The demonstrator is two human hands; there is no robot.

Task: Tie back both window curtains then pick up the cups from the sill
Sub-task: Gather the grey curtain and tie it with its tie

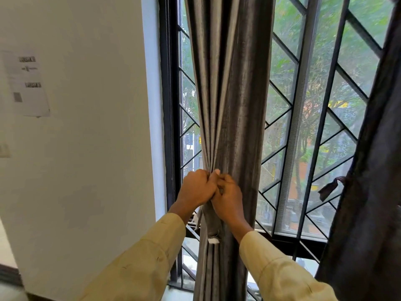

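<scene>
The left grey curtain [230, 94] hangs gathered into a narrow bunch in front of the window. My left hand [196, 187] and my right hand [227, 197] meet at its front, fingers curled and pinching the fabric tie-back strap [211, 227] wrapped round the bunch. A loose end of the strap with a white tip hangs just below my hands. At the right edge the darker right curtain [373, 170] is bound with a knotted tie [329, 187]. No cups or sill show in this view.
A black window frame with a diagonal metal grille [303, 131] stands behind the curtains. A white wall [86, 148] with a taped paper sheet [27, 83] fills the left side. Trees and buildings show outside.
</scene>
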